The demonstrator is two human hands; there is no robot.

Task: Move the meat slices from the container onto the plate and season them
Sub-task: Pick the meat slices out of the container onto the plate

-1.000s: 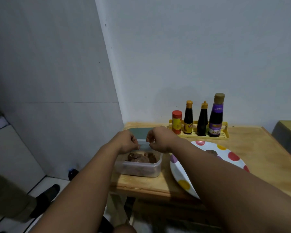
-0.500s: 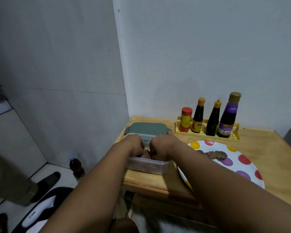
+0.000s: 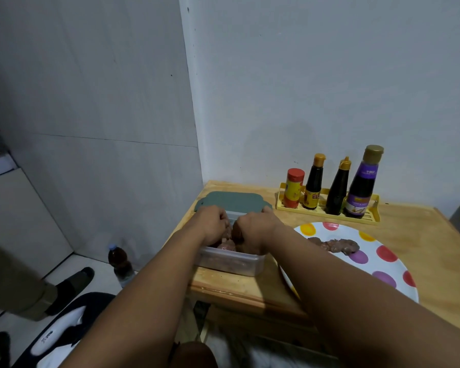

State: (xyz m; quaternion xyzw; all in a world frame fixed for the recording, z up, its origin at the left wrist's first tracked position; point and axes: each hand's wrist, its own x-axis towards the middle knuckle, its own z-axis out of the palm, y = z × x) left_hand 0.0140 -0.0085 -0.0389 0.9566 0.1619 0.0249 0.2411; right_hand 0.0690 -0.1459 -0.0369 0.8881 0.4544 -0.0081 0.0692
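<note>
A clear plastic container [image 3: 233, 263] of raw meat slices [image 3: 226, 245] stands at the table's near left corner. Both hands reach down into it: my left hand [image 3: 213, 224] and my right hand [image 3: 252, 230] have their fingers curled among the meat, side by side. Whether either hand grips a slice is hidden by the knuckles. To the right lies a white plate [image 3: 383, 264] with coloured dots, and one meat slice [image 3: 337, 245] rests on it. A red-capped seasoning shaker [image 3: 294, 187] stands in a yellow rack [image 3: 327, 211] at the back.
The container's grey-green lid [image 3: 231, 201] lies just behind it. Three dark sauce bottles [image 3: 337, 185] share the rack by the wall. A bottle [image 3: 119, 261] stands on the floor left of the wooden table [image 3: 422, 229], near a person's shoe [image 3: 69, 288].
Both hands have dropped from the container's far rim down into the meat. The camera has shifted left and tilted, so the plate and its slice show more fully.
</note>
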